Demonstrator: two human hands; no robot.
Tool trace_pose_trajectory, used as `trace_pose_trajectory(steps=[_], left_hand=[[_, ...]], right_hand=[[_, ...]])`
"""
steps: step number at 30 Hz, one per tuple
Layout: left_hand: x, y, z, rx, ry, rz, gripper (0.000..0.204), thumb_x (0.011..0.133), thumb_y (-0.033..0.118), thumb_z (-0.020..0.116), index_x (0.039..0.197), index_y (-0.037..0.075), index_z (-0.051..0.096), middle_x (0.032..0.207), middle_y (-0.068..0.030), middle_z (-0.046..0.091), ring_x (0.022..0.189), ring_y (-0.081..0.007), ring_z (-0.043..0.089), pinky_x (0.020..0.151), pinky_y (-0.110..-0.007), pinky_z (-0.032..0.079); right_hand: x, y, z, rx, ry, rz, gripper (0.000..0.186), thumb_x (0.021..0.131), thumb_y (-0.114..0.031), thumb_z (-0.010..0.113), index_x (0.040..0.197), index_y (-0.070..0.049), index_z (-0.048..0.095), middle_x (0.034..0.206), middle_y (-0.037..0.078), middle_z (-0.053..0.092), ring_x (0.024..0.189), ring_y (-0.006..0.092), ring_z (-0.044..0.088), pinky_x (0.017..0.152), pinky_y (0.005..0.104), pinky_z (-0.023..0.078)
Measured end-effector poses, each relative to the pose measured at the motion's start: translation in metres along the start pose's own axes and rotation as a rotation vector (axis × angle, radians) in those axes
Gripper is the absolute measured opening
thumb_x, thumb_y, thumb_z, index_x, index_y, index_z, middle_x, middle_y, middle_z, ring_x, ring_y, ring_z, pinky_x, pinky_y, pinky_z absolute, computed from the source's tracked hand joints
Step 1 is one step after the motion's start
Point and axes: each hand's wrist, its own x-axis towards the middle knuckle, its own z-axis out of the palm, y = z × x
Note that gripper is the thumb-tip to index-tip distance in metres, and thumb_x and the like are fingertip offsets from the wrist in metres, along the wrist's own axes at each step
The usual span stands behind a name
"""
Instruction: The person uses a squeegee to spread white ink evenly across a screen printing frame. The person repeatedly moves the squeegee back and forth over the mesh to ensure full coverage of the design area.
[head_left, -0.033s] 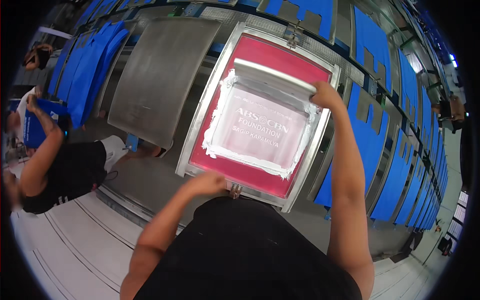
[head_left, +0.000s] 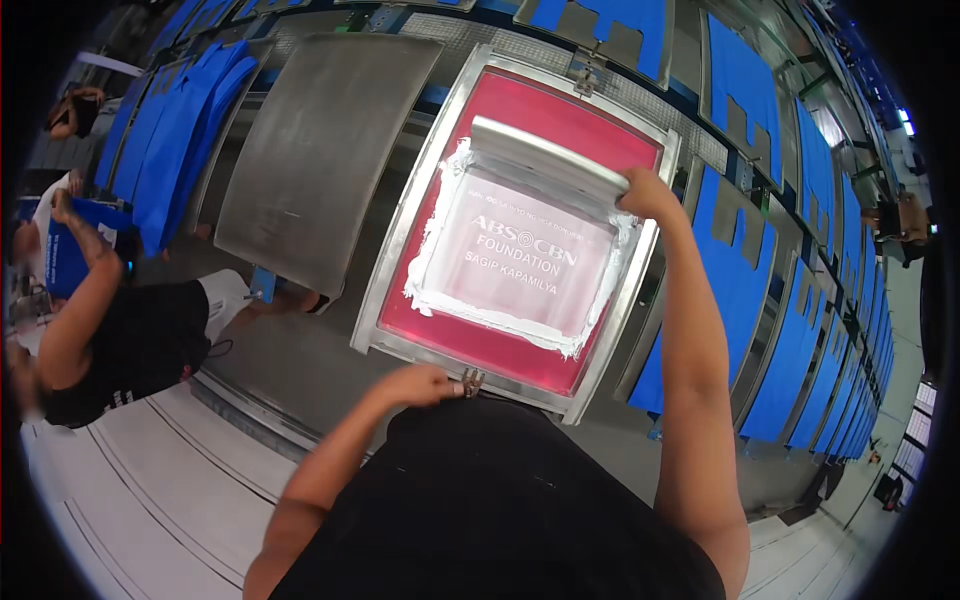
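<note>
Squeegee, inside the frame and leftward from the right hand, is gripped by it at one end, apparently to be kept upright. The clamp seems touched by the left hand, perhaps for steadiness; whether it is gripped cannot be told.

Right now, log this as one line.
left hand at metal clamp | right hand gripping squeegee | squeegee over red screen | white paste on screen
</note>
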Motion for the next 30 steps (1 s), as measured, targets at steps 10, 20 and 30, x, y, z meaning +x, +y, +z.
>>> trace_pose_trajectory(steps=[10, 20, 30], left_hand=[[0.029, -0.038, 0.081, -0.627, 0.029, 0.364, 0.041, 0.097, 0.041, 0.057, 0.083, 0.003, 0.064, 0.070, 0.0035, 0.056, 0.064, -0.0061, 0.050, 0.059, -0.024, 0.042], [0.014, -0.016, 0.078, -0.605, 0.009, 0.357, 0.038, 0.099, 0.036, 0.055, 0.079, 0.005, 0.064, 0.061, 0.0036, 0.053, 0.053, -0.0052, 0.046, 0.049, -0.023, 0.037], [0.030, -0.021, 0.078, -0.319, 0.165, 0.061, 0.048, 0.095, 0.045, 0.058, 0.076, 0.001, 0.066, 0.062, -0.0016, 0.059, 0.057, -0.0114, 0.055, 0.055, -0.028, 0.043]], right_hand=[[0.019, -0.072, 0.008, -0.087, 0.012, -0.034, 0.057, 0.065, -0.006, 0.058, 0.121, -0.009, 0.064, 0.113, 0.021, 0.066, 0.111, 0.0358, 0.060, 0.096, 0.0407, 0.047], [-0.121, -0.148, 0.036, -0.093, -0.085, 0.091, 0.052, 0.066, -0.006, 0.059, 0.117, -0.016, 0.066, 0.105, 0.012, 0.069, 0.100, 0.0323, 0.065, 0.088, 0.0406, 0.051], [-0.248, -0.177, 0.106, -0.053, 0.215, -0.073, 0.044, 0.066, -0.004, 0.067, 0.110, -0.006, 0.061, 0.095, 0.009, 0.066, 0.094, 0.0278, 0.060, 0.084, 0.0405, 0.043]])
